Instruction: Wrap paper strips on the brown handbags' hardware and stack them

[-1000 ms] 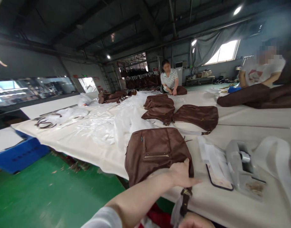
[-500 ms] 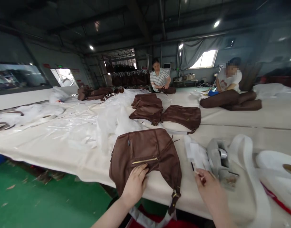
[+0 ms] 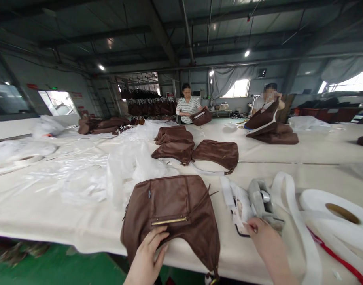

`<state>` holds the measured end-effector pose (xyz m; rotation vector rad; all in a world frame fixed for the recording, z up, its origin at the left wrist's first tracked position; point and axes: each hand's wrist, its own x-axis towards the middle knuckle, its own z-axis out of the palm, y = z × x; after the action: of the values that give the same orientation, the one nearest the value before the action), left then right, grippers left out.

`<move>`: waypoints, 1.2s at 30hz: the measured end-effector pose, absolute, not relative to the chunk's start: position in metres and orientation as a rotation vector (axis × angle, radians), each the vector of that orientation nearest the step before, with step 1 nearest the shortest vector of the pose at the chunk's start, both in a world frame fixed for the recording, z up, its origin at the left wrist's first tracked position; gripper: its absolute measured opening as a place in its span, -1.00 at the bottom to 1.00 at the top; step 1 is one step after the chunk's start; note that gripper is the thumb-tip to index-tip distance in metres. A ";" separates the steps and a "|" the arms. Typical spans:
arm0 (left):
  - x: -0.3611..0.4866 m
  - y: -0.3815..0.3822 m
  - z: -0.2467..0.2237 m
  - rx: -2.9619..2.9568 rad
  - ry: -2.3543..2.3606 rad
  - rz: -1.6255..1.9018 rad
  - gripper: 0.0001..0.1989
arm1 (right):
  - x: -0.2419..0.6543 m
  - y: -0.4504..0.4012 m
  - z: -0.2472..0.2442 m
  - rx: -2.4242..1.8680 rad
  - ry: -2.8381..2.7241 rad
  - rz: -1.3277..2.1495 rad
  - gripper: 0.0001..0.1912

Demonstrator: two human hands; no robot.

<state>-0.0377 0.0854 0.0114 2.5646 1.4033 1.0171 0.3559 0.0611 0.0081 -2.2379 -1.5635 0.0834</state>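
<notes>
Brown handbag [image 3: 172, 202] flat at near edge of table [image 3: 80, 221]; long axis left-right, strap end toward wearer. Gold zipper, smooth leather. Left hand [image 3: 150, 253] half open, fingers on bag. Right hand [image 3: 263, 237] pinches white strip [image 3: 244, 226], apparently tape.

We saw softly glossy brown leather-like material on the bag [image 3: 172, 202] at lower centre, and crinkled, shiny clear plastic sheeting [image 3: 125, 158] left of centre.
</notes>
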 end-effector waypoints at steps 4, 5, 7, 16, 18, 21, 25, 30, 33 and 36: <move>-0.031 0.071 0.021 2.537 1.385 1.062 -0.77 | 0.358 0.059 0.016 -2.171 -1.468 0.090 -0.71; -0.030 0.068 0.022 2.524 1.383 1.065 -0.77 | 0.360 0.058 0.018 -2.156 -1.443 0.048 -0.70; -0.027 0.065 0.025 2.494 1.378 1.071 -0.76 | 0.363 0.057 0.020 -2.148 -1.398 -0.037 -0.67; -0.014 0.061 0.023 2.337 1.290 1.087 -0.83 | 0.361 0.061 0.021 -2.170 -1.385 0.036 -0.75; -0.012 0.060 0.022 2.298 1.268 1.084 -0.83 | 0.357 0.062 0.022 -2.162 -1.369 0.108 -0.71; -0.011 0.057 0.022 2.242 1.260 1.065 -0.83 | 0.355 0.063 0.022 -2.151 -1.319 0.278 -0.64; -0.011 0.050 0.020 2.178 1.269 1.036 -0.81 | 0.358 0.065 0.014 -2.130 -1.166 0.517 -0.64; -0.012 0.044 0.018 2.121 1.285 1.010 -0.82 | 0.357 0.068 -0.002 -1.875 -0.954 0.641 -0.64; -0.011 0.042 0.018 2.116 1.277 0.999 -0.82 | 0.356 0.071 -0.010 -1.661 -0.839 0.733 -0.62; -0.009 0.040 0.018 2.111 1.261 1.009 -0.81 | 0.358 0.074 -0.015 -1.603 -0.853 0.717 -0.64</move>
<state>-0.0093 0.0401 0.0184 2.1114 1.2614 1.0092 0.3579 0.0739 -0.0151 -1.6025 -0.8531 0.7167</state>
